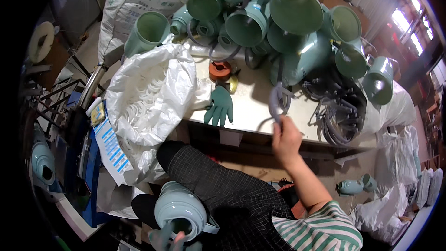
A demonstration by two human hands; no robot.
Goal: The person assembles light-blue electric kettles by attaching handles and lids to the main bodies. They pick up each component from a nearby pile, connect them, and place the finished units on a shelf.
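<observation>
My right hand (286, 140) is closed on a curved grey plastic handle (278, 101), raised over the front edge of the table. Motion smears part of the handle. Low in the view, my left hand (172, 241) wears a grey-green glove with a bare fingertip showing. Its slightly blurred fingers grip the round opening of a pale green plastic housing (179, 204), which lies against my legs. A green glove (220, 107) rests flat on the table, fingers toward me.
Green funnel-shaped housings (297, 7) crowd the table's back. More grey handles (337, 116) are heaped at right. A white sack (179, 74) of curved white plastic parts stands at left. An orange spool (219, 70) sits on the table (253, 97). Small green pieces (350, 187) lie on the floor.
</observation>
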